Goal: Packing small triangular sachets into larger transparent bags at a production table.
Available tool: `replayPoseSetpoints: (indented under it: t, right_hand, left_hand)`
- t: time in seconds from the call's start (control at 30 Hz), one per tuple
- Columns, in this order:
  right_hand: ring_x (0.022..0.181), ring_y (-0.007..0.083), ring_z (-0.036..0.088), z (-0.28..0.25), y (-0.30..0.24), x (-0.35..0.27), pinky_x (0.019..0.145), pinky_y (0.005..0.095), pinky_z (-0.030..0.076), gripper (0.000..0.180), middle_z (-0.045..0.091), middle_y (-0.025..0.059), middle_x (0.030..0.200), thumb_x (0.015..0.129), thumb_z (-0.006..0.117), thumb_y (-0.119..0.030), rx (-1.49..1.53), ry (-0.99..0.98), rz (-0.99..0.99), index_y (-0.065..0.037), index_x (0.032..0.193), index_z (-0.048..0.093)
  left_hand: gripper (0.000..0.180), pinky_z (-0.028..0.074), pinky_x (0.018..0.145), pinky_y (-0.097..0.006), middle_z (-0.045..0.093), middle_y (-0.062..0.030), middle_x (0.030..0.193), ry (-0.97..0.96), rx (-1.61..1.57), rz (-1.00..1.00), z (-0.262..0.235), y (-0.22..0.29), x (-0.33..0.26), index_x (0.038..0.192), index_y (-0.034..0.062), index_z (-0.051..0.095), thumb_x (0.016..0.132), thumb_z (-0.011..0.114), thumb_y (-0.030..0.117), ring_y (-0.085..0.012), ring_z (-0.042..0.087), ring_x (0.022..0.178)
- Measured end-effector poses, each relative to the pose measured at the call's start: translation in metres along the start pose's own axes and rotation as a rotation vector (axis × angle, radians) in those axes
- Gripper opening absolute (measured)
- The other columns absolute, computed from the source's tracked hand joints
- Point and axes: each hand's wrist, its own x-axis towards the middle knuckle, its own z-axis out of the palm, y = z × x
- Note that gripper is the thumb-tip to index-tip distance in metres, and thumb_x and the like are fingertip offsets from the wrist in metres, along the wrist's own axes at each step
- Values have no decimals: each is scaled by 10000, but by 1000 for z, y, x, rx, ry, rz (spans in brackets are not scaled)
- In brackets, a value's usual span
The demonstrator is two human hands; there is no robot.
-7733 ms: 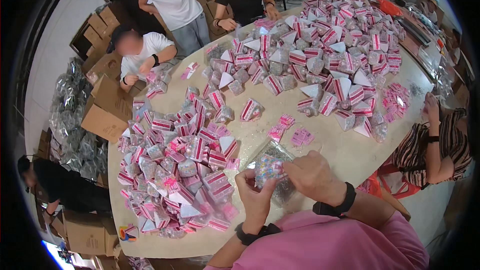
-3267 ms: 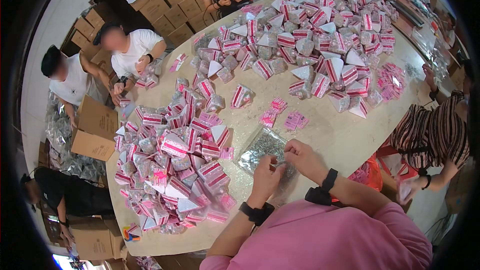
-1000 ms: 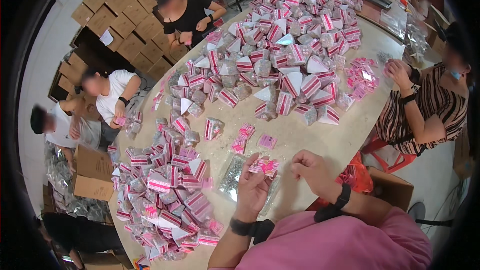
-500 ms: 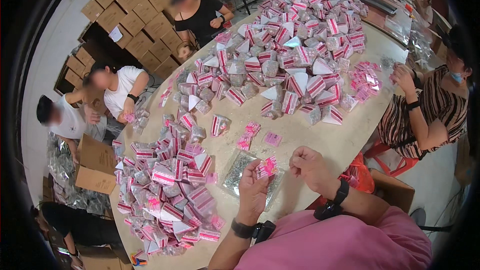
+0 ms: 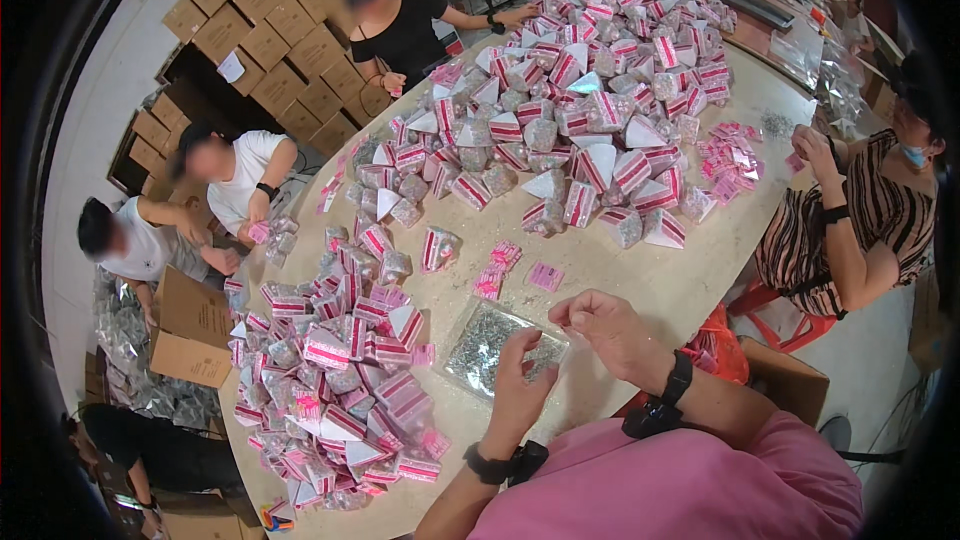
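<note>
My left hand [image 5: 519,380] hovers over the near right part of a shallow clear tray [image 5: 447,368] with many small silvery metal pieces [image 5: 483,342] in it. Its thumb and fingers stand apart in a curve, with nothing visible between them. Just right of the tray is my right hand [image 5: 612,338], thumb and fingertips pinched together. Whatever may be between those fingertips is too small to make out. Beyond the tray lie a few pink printed cards [image 5: 497,272], with another pink card [image 5: 545,277] beside them.
Left of the tray rises a heap of small clear packs with pink-and-white labels [image 5: 340,380]. A larger heap of such packs [image 5: 590,110] covers the far table [image 5: 460,225]. Co-workers sit or stand around it. A red bag [image 5: 722,345] hangs off the near right edge.
The pink card no longer shows in my left hand, whose fingers have spread. My right hand has moved left toward the tray. The far co-worker's arm now reaches to the large heap.
</note>
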Motion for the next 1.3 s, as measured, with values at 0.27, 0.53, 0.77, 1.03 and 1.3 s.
replayPoseSetpoints:
  t: [0.27,0.53,0.77,1.03,1.3]
  right_hand:
    - [775,160,622,8,-2,-2,737,285,502,102,633,100,884,898,564,-98,-102,-34,77,-3,936,571]
    - [671,164,623,10,-1,-5,638,298,521,173,622,76,824,905,577,-179,-64,-79,303,-8,929,581]
    - [641,181,626,6,-7,-9,559,324,540,211,621,84,777,891,602,-222,-153,-149,339,-12,877,588]
    - [561,191,623,-2,-3,-8,521,346,548,208,629,107,720,875,631,-200,-150,-190,380,0,824,611]
    - [628,176,624,-6,-7,-8,567,328,546,130,612,85,722,876,614,-137,-140,-202,467,-13,862,579]
  left_hand:
    - [74,440,613,-295,554,-94,765,109,319,414,-1,34,19,847,19,578,801,634,27,-216,547,669]
    - [83,415,563,-312,543,-90,708,260,416,481,5,28,15,776,30,564,781,642,-1,-215,525,618]
    - [265,479,717,-306,581,-100,955,-22,119,281,-13,29,20,1037,21,586,785,629,93,-195,577,852]
    - [464,454,878,-322,551,-114,1170,-428,40,51,-33,32,23,1244,33,519,808,609,160,-209,549,1059]
    - [90,450,602,-345,581,-111,772,-125,383,385,-18,16,10,867,33,591,846,599,120,-271,576,683]
